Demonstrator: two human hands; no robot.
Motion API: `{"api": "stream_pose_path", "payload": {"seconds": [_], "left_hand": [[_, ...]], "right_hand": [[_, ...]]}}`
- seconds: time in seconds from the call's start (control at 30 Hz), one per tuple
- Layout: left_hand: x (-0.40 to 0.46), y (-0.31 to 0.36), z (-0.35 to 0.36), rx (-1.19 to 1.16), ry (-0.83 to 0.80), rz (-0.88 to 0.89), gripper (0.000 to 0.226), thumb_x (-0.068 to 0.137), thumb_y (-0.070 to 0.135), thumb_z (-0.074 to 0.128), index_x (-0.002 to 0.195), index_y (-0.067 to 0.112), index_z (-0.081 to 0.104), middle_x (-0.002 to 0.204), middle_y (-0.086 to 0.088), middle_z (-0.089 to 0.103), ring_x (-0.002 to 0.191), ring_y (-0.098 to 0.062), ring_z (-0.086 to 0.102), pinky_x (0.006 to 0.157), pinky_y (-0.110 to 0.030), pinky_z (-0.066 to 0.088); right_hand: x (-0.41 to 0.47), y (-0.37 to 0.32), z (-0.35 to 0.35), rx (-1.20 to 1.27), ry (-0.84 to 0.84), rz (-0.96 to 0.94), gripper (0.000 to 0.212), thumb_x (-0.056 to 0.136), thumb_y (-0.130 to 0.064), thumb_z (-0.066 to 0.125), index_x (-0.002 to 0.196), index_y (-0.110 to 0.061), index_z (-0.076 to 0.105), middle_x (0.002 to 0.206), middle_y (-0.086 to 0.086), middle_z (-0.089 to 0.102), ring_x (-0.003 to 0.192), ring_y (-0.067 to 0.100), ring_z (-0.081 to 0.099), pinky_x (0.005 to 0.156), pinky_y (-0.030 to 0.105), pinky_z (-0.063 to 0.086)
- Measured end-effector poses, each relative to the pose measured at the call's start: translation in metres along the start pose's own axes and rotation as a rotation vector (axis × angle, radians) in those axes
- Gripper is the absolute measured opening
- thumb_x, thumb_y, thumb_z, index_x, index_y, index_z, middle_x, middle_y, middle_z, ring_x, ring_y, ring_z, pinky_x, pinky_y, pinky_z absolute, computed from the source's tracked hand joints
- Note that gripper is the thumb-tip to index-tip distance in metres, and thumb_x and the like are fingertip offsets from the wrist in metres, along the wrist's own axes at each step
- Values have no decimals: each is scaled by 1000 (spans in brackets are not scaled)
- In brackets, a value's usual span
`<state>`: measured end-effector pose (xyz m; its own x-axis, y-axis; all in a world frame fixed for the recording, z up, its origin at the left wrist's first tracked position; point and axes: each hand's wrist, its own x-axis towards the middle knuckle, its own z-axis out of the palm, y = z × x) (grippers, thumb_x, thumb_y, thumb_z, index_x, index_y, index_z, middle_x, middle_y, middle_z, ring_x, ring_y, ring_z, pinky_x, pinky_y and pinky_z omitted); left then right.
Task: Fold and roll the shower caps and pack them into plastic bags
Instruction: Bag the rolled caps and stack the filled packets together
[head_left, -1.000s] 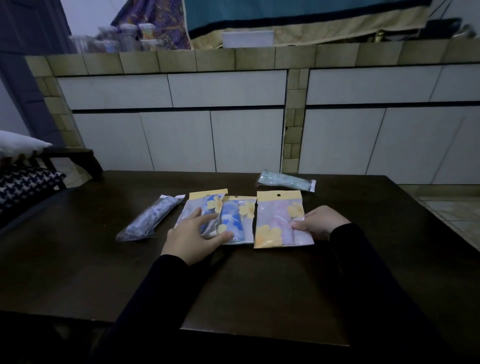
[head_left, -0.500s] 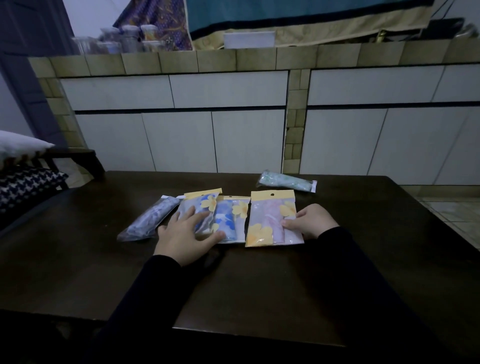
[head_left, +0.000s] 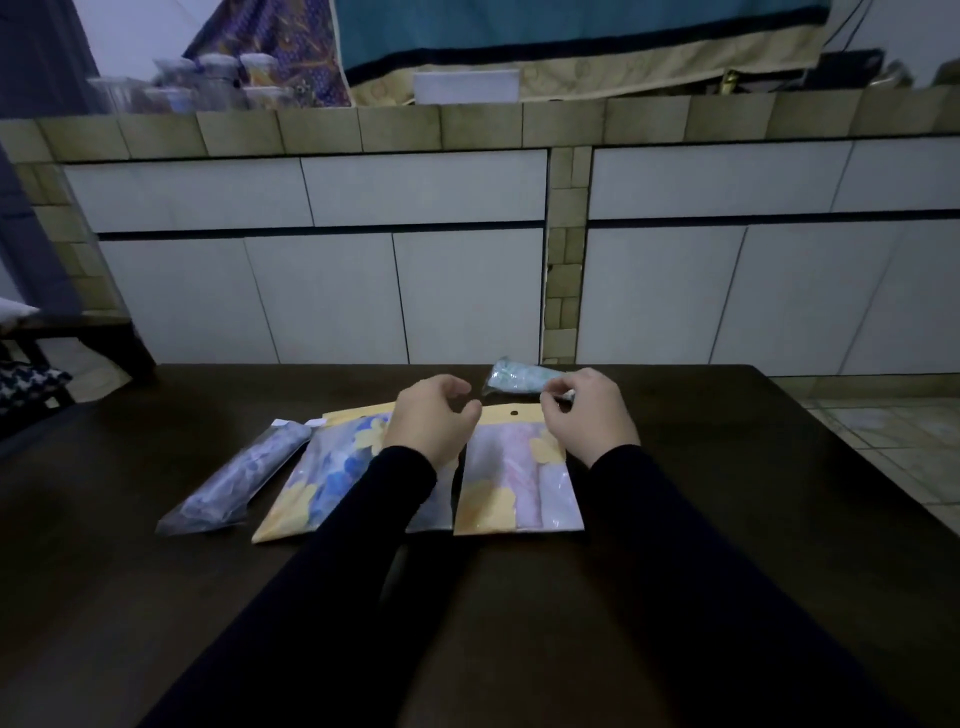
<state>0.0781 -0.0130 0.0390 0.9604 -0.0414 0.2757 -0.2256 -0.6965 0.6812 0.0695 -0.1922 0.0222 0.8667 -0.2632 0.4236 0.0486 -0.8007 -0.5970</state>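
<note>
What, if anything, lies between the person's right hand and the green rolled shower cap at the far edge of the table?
Nothing visible does. The right hand is at the near end of the green rolled cap, its curled fingers over that end; whether they touch is unclear.

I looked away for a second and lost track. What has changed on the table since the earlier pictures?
Both hands left the flat packs and moved toward the far edge. The left hand let go of the blue pack and hovers, fingers loosely curled. The right hand left the pink pack and reaches the green roll; whether it grips is unclear. The packs, the grey roll and the green roll stayed put.
</note>
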Motion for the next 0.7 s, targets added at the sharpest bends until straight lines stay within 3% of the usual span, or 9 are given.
{"api": "stream_pose_path", "payload": {"seconds": [0.17,0.37,0.53,0.7], "left_hand": [[50,-2,35,58,-23,-112,34,89,24,60,122,16,63,124,-2,63,113,-19,58,97,-27,44],[91,-10,68,89,-61,-174,39,88,25,62,125,14,59,123,-6,63,114,-21,57,99,-28,42],[102,-13,80,112,-48,-152,25,86,26,63,110,19,68,112,-2,69,104,-19,61,93,-28,47],[95,-6,69,-6,88,-108,20,90,23,58,105,17,70,99,-1,70,92,-17,61,78,-24,45]], "right_hand": [[36,24,22,-218,-26,-84,27,91,-28,57,118,-22,63,116,-1,55,112,16,47,97,32,39],[73,37,35,-308,-144,-125,48,88,-39,63,132,-24,54,129,-1,52,119,18,46,100,38,36],[87,46,41,-354,-190,-147,50,86,-39,66,133,-27,53,125,-2,59,114,20,51,97,39,37],[83,47,39,-305,-91,-233,40,91,-38,57,130,-28,56,118,-3,62,107,17,53,94,36,41]]}}
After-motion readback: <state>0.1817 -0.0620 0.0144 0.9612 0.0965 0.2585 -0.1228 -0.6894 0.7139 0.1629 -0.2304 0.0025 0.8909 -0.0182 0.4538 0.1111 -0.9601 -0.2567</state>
